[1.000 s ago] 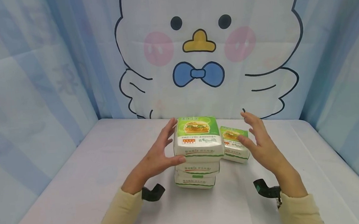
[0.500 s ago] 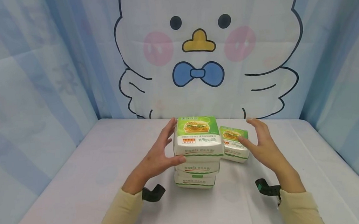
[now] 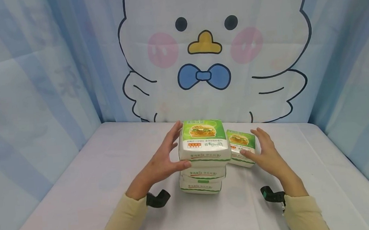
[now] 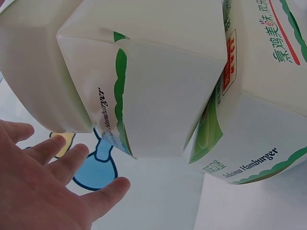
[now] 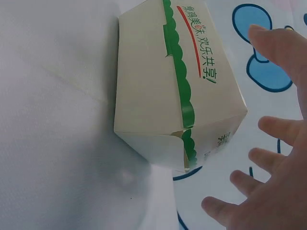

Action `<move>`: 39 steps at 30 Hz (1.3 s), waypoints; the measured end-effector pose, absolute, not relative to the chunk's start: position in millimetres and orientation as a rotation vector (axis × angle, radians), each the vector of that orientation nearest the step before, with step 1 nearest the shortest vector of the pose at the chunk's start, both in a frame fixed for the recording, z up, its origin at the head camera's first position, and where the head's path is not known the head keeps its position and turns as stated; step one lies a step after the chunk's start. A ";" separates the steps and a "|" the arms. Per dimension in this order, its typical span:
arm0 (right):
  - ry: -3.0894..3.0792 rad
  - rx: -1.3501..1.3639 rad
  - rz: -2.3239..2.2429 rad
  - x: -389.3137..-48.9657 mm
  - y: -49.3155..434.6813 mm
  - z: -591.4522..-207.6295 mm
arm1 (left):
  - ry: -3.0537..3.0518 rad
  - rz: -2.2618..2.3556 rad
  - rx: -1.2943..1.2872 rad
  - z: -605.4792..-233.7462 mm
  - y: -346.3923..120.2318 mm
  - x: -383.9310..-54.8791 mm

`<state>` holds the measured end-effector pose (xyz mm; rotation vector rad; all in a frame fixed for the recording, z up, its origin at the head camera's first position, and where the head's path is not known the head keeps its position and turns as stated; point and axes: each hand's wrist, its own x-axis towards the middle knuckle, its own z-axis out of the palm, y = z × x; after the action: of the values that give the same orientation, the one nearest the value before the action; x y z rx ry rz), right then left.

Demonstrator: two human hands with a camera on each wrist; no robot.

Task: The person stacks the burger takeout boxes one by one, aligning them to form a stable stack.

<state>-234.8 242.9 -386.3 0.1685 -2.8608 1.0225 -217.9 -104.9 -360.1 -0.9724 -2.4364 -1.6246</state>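
Over there the person's left arm (image 3: pixel 119 223) slants forward and inward, its left hand (image 3: pixel 162 162) raised, fingers (image 4: pixel 71 164) spread, thumb (image 3: pixel 181 165) pointing inward. Opposite, I see the right arm (image 3: pixel 304 212) angling in too, its right hand (image 3: pixel 269 157) slightly bent-fingered, fingers apart, thumb turned toward the other hand, palms facing across a gap.

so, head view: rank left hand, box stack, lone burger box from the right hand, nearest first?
1. Lone box: just to the left of the right hand, partly covered by its thumb in this view.
2. Box stack: further left, past the lone box.
3. Left hand: farthest, at the stack's left side.
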 end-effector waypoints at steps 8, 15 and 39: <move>-2.915 0.195 0.976 -239.1 240.1 -397.6 | -2.433 -1.643 -0.967 -361.1 -104.9 -218.0; -2.922 0.221 0.963 -237.7 240.5 -400.4 | -2.431 -1.660 -0.962 -361.2 -103.2 -217.5; -2.964 0.116 1.024 -238.8 240.2 -404.6 | -2.438 -1.704 -0.933 -358.2 -104.2 -217.0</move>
<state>-238.8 240.2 -404.6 0.1164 -2.9643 1.0235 -217.0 -104.2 -358.2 -0.9327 -2.4381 -1.7043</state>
